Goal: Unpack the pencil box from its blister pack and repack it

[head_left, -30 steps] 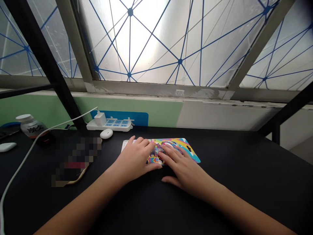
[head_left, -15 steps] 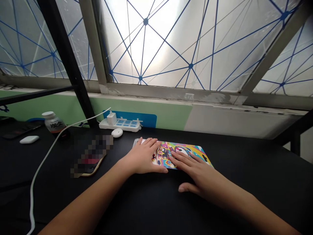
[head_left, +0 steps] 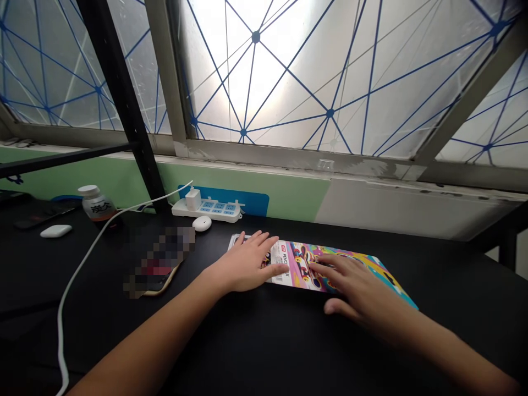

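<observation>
A brightly coloured, flat pencil box [head_left: 299, 267] with cartoon print lies on the black desk under both hands. A white label [head_left: 280, 264] with partly covered lettering shows on it, next to my left thumb. My left hand [head_left: 247, 264] rests flat over the box's left end, fingers spread. Across the right part of the print lies my right hand [head_left: 358, 283], fingers stretched out and thumb apart, over the near edge. The hands hide much of the surface, so I cannot tell how its parts join.
To the left lie a blurred-out phone [head_left: 165, 264], a white round case [head_left: 202, 223] and another small white case [head_left: 56, 231]. A bottle [head_left: 97, 203] stands behind them. A white cable [head_left: 70, 286] runs from near the power strip [head_left: 214, 209] at the wall. A black post [head_left: 124, 99] rises behind.
My right hand has moved right, and the printed surface beneath it now reaches further right. The white label has come into sight between the hands. My left hand stays on the left end.
</observation>
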A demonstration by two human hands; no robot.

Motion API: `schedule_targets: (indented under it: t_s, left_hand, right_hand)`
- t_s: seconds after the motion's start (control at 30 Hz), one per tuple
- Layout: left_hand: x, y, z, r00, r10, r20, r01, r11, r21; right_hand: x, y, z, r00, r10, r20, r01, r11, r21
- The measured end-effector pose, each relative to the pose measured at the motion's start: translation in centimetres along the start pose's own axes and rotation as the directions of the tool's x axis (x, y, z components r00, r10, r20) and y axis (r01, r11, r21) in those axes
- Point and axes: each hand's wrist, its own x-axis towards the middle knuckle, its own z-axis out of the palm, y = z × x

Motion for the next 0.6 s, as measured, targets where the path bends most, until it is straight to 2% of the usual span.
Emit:
schedule_targets:
  t_s: [0.13, 0.3, 0.43, 0.6]
  left_hand:
    - [0.4, 0.4, 0.9, 0.998, -0.001, -0.067, 0.0, 1.0, -0.01]
    - [0.9, -1.0, 1.4, 0.996, -0.085, 0.009, 0.084, 0.995, 0.049]
    - [1.1, -1.7, 1.2, 0.993, -0.105, 0.05, 0.102, 0.992, 0.068]
    - [1.3, -2.1, 1.0, 0.993, -0.097, 0.072, 0.091, 0.993, 0.076]
  right_hand:
    - [3.8, -3.5, 1.8, 0.992, -0.128, 0.014, 0.128, 0.99, -0.052]
    - [6.0, -3.9, 3.9, 0.987, -0.155, -0.041, 0.145, 0.972, -0.184]
    - [5.1, -2.2, 4.1, 0.983, -0.169, -0.067, 0.15, 0.964, -0.22]
    - [0.9, 1.4, 4.1, 0.984, -0.107, -0.143, 0.078, 0.977, -0.197]
